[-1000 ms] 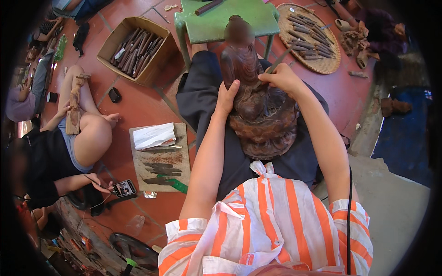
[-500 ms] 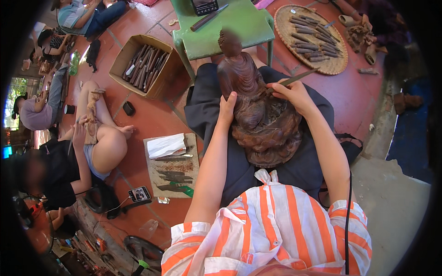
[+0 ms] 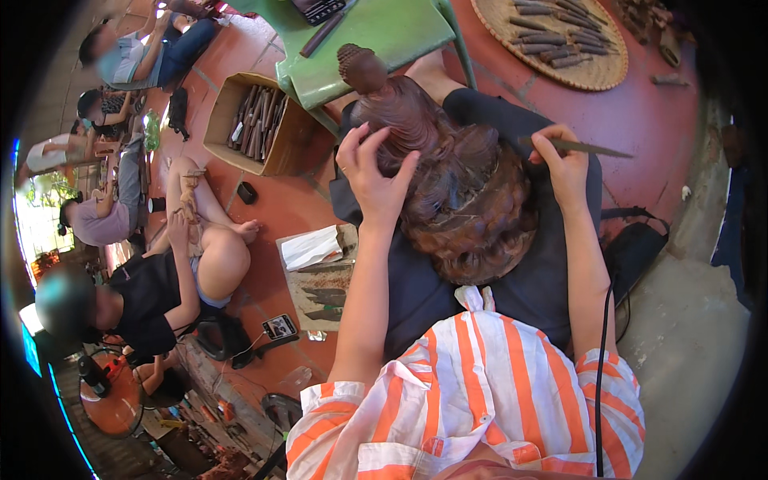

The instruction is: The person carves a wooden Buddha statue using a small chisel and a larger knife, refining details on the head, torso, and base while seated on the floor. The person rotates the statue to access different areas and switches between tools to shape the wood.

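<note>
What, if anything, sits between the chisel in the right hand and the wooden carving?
Nothing visible. The right hand holds the chisel just right of the carved wooden statue, with only open air between. The left hand rests on the statue's far side.

- One carved wooden statue [image 3: 448, 184], dark reddish brown, lying across the lap.
- Two hands on the statue: the left hand [image 3: 374, 172] and the right hand [image 3: 562, 164].
- One carving chisel [image 3: 580, 146], at the statue's right edge.
- One green tabletop [image 3: 384, 36] beyond the statue.
- One cardboard box [image 3: 264, 120] of tools, left of the statue.
- One round woven tray [image 3: 560, 40] of chisels, beyond the statue to the right.
- One phone [image 3: 279, 326] on the floor, left of the statue.
</note>
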Demonstrator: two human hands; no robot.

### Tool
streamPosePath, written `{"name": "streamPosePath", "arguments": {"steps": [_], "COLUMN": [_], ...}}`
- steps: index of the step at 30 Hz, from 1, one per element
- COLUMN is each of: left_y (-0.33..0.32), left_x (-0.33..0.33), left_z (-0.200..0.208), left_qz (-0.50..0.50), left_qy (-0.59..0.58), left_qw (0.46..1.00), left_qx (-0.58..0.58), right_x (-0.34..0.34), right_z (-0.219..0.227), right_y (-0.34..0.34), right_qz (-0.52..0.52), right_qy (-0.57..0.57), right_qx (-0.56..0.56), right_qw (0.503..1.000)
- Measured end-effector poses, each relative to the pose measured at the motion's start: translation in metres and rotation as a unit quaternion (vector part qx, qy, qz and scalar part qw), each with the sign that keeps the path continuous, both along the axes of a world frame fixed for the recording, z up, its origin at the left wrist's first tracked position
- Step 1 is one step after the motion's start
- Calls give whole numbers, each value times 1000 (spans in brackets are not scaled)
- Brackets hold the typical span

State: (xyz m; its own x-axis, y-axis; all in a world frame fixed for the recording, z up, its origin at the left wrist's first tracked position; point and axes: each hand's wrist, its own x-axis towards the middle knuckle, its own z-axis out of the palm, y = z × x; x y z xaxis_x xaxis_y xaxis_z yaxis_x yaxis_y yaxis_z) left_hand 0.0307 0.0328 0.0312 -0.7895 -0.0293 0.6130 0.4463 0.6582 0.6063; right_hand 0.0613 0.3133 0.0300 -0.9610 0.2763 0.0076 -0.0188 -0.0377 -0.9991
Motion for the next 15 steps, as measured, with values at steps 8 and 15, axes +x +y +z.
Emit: {"name": "streamPosePath", "arguments": {"steps": [8, 15], "left_y": [2, -10], "left_x": [-14, -23], "left_z": [22, 21], "left_qz": [-161, -236], "left_qy": [-29, -77], "left_qw": [959, 933], "left_qx": [-233, -259], "right_x": [3, 10], "right_z": [-2, 12], "right_y": [-2, -6], "right_qz": [58, 129], "right_qy": [11, 23], "right_qx": [20, -32], "right_qw": [998, 991]}}
